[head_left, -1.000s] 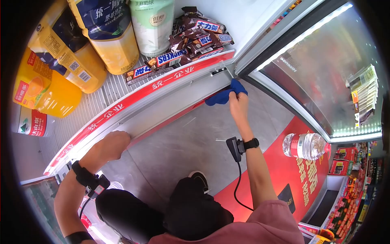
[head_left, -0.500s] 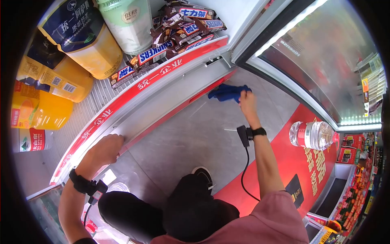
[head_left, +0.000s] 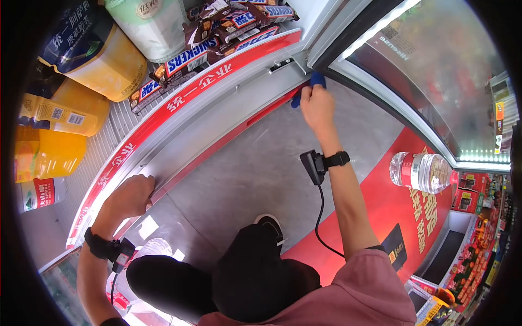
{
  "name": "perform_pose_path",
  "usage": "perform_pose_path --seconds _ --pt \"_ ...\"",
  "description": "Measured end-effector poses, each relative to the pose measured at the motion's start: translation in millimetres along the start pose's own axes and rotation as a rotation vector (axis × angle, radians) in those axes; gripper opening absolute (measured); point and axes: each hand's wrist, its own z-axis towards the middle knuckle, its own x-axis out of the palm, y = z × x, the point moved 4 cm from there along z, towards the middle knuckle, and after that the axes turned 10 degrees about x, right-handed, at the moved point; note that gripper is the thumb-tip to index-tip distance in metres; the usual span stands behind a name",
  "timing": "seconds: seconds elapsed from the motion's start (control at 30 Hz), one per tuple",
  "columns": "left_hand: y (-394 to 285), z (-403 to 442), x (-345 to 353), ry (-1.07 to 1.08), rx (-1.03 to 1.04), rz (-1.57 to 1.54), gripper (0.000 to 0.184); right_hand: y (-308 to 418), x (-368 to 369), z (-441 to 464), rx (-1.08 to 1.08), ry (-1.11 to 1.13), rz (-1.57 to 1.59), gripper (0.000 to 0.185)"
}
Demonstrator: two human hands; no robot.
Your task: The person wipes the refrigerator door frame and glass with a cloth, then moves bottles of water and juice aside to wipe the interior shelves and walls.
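In the head view my right hand (head_left: 319,106) is closed around a blue cloth (head_left: 318,80). It holds the cloth at the fridge's lower frame, beside the hinge corner of the open glass door (head_left: 413,81). Most of the cloth is hidden behind the hand. My left hand (head_left: 130,196), its fingers curled, grips the fridge's front ledge (head_left: 217,111) at the lower left; the fingertips are partly hidden. A red shelf strip (head_left: 204,81) runs above that ledge. Both wrists wear black straps with small cabled devices.
Several Snickers bars (head_left: 234,30) and bottles of yellow drink (head_left: 103,60) stand on the fridge shelf. A large water bottle (head_left: 421,171) is on the red panel (head_left: 375,195) to the right. Another clear bottle (head_left: 149,250) is by my left knee. Store shelves (head_left: 478,250) line the far right.
My right hand has carried the cloth up and left from over the floor to the frame by the door hinge. The left hand has shifted slightly left in view, still on the ledge.
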Motion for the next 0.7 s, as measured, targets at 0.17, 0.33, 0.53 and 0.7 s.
perform_pose_path --seconds 0.17,0.33,0.53,0.7 --pt "1.0 -0.1 3.2 -0.011 0.029 -0.002 0.020 7.5 0.9 -7.6 -0.227 0.015 -0.188 0.021" --pt "0.7 -2.6 4.6 -0.056 0.081 0.046 0.020 16.1 -0.5 5.2 -0.207 -0.029 -0.225 0.013" --pt "2.0 -4.0 6.5 -0.060 0.096 0.030 0.020 14.6 -18.6 1.9 -0.184 0.119 -0.251 0.019" --pt "3.4 -5.2 9.0 -0.019 0.052 0.024 0.021 4.5 -4.6 3.4 -0.168 0.083 -0.251 0.021"
